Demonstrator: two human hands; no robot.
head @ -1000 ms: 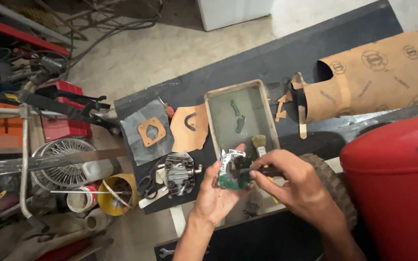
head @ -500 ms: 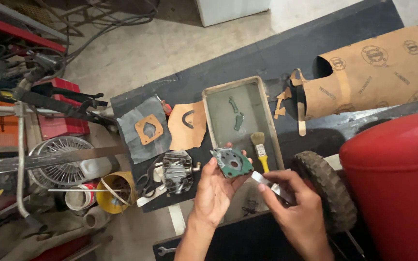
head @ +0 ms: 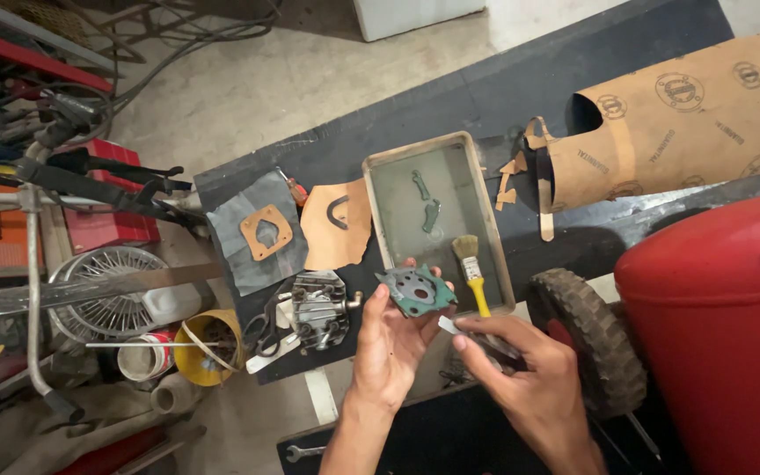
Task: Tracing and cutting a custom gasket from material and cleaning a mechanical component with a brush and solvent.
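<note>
Since a second ago, the right hand [head: 529, 387] has drawn back from the green plate [head: 417, 292] toward five o'clock, its small blade [head: 452, 326] now clear of the part. Far left, a wire wheel [head: 107, 286] and a yellow cup [head: 208, 345] sit on the floor. At ten o'clock of the plate lies a grey sheet [head: 257, 233] with a tan gasket [head: 266, 232], and a metal cylinder head [head: 318, 308] rests just at nine o'clock. The left hand [head: 393, 343] pinches the green plate between thumb and fingers, tilted up. At twelve o'clock stands a shallow tray [head: 380, 207] with a yellow-handled brush [head: 472, 273]. The right hand's fingers close around the blade. A red tank [head: 714, 325] fills three o'clock.
</note>
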